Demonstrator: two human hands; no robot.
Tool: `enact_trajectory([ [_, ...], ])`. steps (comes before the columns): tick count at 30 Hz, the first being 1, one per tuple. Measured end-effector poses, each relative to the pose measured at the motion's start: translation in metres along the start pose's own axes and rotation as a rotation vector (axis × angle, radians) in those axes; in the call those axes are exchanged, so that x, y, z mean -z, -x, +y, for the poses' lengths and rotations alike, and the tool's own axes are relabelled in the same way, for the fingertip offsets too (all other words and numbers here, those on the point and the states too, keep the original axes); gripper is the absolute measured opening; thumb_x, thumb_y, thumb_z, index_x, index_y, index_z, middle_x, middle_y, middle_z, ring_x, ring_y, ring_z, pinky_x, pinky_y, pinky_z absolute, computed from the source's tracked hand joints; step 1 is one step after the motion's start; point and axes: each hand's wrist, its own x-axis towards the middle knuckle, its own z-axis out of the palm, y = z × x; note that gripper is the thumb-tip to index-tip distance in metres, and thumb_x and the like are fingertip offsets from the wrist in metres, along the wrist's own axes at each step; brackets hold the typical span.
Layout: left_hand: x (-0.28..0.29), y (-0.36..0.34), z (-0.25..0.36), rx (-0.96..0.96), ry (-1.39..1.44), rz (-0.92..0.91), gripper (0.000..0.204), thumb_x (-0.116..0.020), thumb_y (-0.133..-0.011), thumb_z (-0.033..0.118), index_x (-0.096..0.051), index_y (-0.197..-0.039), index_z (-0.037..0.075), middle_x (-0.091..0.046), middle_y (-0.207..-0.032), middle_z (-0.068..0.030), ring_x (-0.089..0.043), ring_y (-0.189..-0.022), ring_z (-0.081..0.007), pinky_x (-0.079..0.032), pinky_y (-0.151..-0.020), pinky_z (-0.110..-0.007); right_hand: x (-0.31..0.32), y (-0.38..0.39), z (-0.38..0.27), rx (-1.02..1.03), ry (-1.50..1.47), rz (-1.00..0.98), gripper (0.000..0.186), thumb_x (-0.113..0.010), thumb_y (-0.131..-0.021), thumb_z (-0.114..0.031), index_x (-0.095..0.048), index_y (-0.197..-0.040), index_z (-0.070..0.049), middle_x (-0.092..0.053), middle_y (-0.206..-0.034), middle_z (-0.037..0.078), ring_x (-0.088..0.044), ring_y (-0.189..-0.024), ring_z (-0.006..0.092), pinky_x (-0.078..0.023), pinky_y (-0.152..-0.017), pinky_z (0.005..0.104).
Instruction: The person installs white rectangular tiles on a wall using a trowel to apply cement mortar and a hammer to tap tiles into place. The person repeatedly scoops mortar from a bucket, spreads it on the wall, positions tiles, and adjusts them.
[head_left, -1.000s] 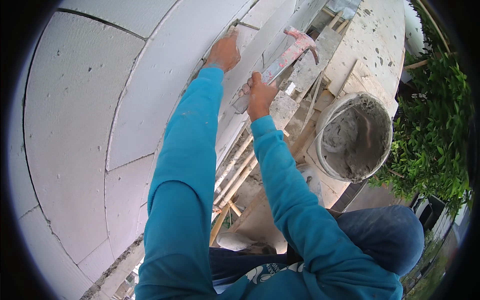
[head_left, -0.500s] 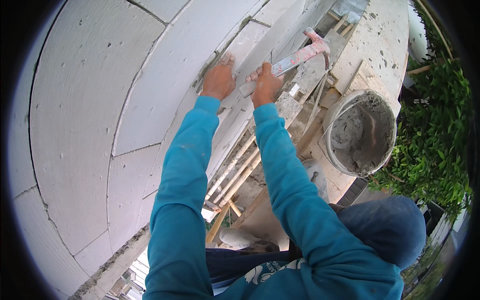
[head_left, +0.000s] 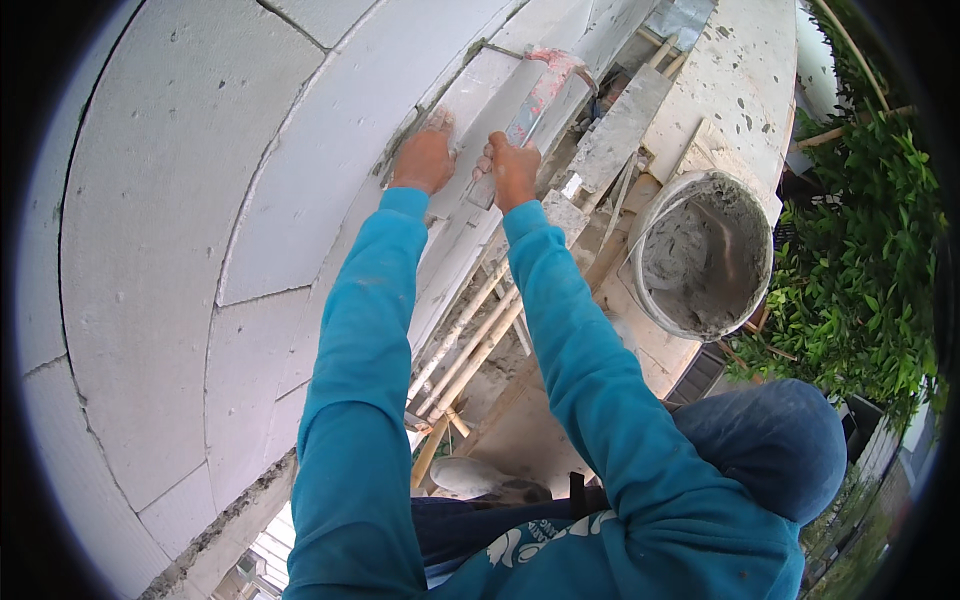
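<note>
One hammer (head_left: 537, 100), likely head-heavy, stiff; best held low on handle (head_left: 521, 128). Right hand (head_left: 514, 172) wrapped round handle; left hand (head_left: 424, 163) against block (head_left: 480, 88), finger closure unclear.

My tally: left fingers (head_left: 438, 122), one set; right fingers (head_left: 484, 163), one set; blue sleeves (head_left: 362, 330), two. Hammer (head_left: 536, 100), one. Mortar bucket (head_left: 640, 282), one. Poles (head_left: 458, 332), three side by side, two more farther up. Pale boot (head_left: 462, 475), one plainly seen. Denim knee (head_left: 770, 450), one. Wall blocks (head_left: 160, 250), more than six; several cut off, so I give no total.
</note>
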Motion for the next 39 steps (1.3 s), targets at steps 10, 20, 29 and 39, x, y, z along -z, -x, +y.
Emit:
enact_trajectory([
  [10, -0.021, 0.012, -0.026, 0.032, 0.01, 0.087, 0.063, -0.054, -0.09, 0.011, -0.031, -0.149, 0.008, -0.025, -0.157, -0.0104, -0.037, -0.137, -0.0307, -0.036, -0.111, -0.041, -0.144, -0.042, -0.21, 0.508, -0.257, -0.104, 0.03, -0.069, -0.082, -0.027, -0.054, -0.09, -0.002, -0.057, -0.083, 0.012, -0.055, -0.075, 0.0237, -0.048, -0.059, 0.038],
  [20, -0.03, 0.012, -0.029, 0.004, 0.101, 0.107, 0.061, -0.05, -0.087, 0.003, -0.035, -0.146, 0.004, -0.026, -0.157, -0.0113, -0.034, -0.14, -0.0283, -0.034, -0.113, -0.038, 0.009, -0.082, -0.439, 0.569, 1.482, -0.079, 0.038, -0.064, -0.084, -0.038, -0.049, -0.068, -0.008, -0.042, -0.052, 0.0, -0.042, -0.041, 0.0093, -0.033, -0.037, 0.0285],
  [29, 0.048, 0.085, -0.003, -0.092, 0.172, -0.042, 0.052, -0.059, -0.09, 0.013, -0.045, -0.14, 0.006, -0.043, -0.145, -0.016, -0.047, -0.129, -0.0333, -0.037, -0.111, -0.042, 0.262, -0.07, -0.362, 0.449, 2.137, 0.18, 0.06, -0.068, -0.076, -0.036, -0.059, -0.127, -0.005, -0.066, -0.111, 0.026, -0.065, -0.104, 0.0367, -0.05, -0.091, 0.0422],
  [39, 0.081, 0.322, -0.074, 0.09, 0.293, -0.132, 0.043, -0.058, -0.094, 0.02, -0.053, -0.135, 0.008, -0.054, -0.136, -0.0141, -0.053, -0.123, -0.0338, -0.042, -0.107, -0.042, 0.391, -0.131, -0.334, 0.102, 1.829, -0.146, 0.059, -0.065, -0.087, -0.036, -0.049, -0.137, -0.008, -0.066, -0.114, 0.019, -0.067, -0.093, 0.0298, -0.052, -0.078, 0.0392],
])
